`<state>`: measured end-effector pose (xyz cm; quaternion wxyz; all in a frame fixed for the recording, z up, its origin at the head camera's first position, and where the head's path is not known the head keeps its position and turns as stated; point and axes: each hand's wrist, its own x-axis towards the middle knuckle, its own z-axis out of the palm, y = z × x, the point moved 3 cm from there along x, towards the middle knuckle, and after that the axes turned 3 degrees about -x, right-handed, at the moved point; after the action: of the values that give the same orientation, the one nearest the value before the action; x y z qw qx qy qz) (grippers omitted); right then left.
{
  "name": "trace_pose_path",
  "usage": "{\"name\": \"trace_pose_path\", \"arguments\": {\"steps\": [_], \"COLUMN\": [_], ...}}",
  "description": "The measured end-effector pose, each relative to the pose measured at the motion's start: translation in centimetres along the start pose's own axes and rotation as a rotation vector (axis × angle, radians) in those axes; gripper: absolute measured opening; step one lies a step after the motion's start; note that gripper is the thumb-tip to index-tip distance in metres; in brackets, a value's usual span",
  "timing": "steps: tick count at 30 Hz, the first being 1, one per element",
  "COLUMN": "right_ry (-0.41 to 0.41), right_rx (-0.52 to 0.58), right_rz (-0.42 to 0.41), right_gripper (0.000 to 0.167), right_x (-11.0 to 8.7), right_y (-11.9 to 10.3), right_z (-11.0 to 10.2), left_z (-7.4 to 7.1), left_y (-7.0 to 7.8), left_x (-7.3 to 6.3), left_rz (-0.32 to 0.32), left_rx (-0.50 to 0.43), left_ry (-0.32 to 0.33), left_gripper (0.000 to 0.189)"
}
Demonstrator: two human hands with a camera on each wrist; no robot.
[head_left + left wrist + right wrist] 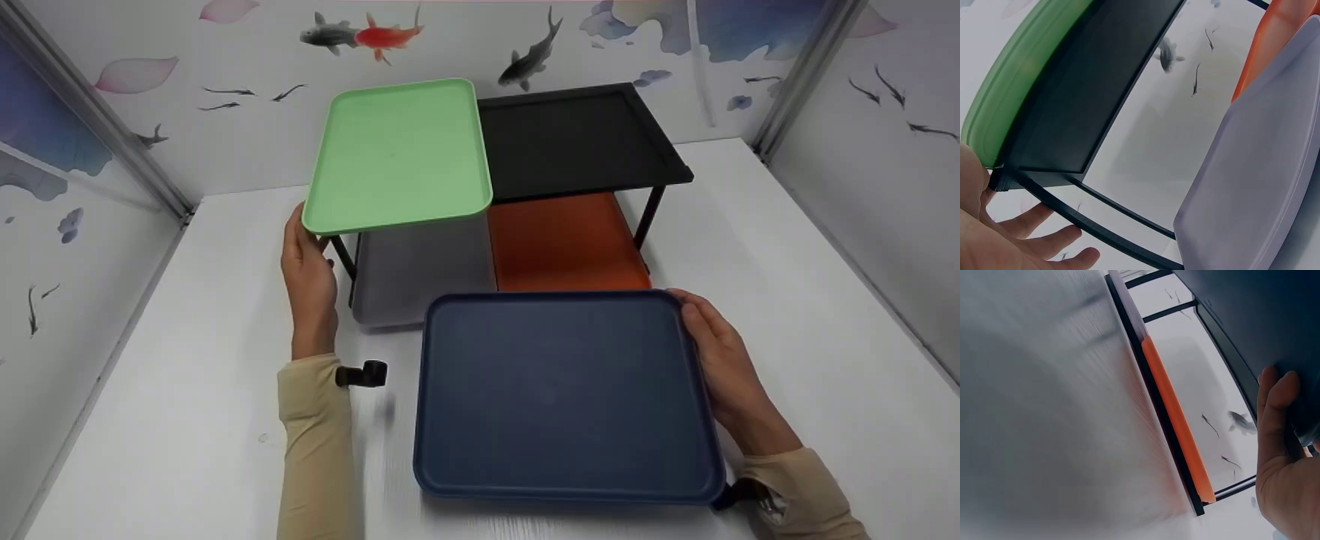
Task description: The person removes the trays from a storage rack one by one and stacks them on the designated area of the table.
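Caution: R hand (pixel 724 364) grips navy tray (pixel 562 397) by right edge only, nr side of rack (pixel 577 142), so it may tip, & L hand (pixel 309 281), fingers spread at near-left corner of green tray (pixel 397 157), could nudge it askew

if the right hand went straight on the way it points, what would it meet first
Most likely the black stand, around its near right leg: the right hand, holding the blue tray, points that way in the head view, though its height against the stand is unclear.
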<state>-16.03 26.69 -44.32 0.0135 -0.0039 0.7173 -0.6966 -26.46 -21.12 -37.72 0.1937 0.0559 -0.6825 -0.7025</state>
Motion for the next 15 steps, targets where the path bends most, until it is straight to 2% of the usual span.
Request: {"name": "trace_pose_path", "arguments": {"steps": [15], "right_ry": [-0.051], "right_rx": [0.021], "right_rz": [0.083], "right_gripper": [0.061], "right_x": [0.35], "right_y": [0.84], "right_z": [0.49], "left_z": [-0.09], "left_y": [-0.18], "left_x": [0.18], "left_rz": [-0.007], "left_rx": [-0.003], "left_ry": [0.003], "left_gripper": [0.05]}}
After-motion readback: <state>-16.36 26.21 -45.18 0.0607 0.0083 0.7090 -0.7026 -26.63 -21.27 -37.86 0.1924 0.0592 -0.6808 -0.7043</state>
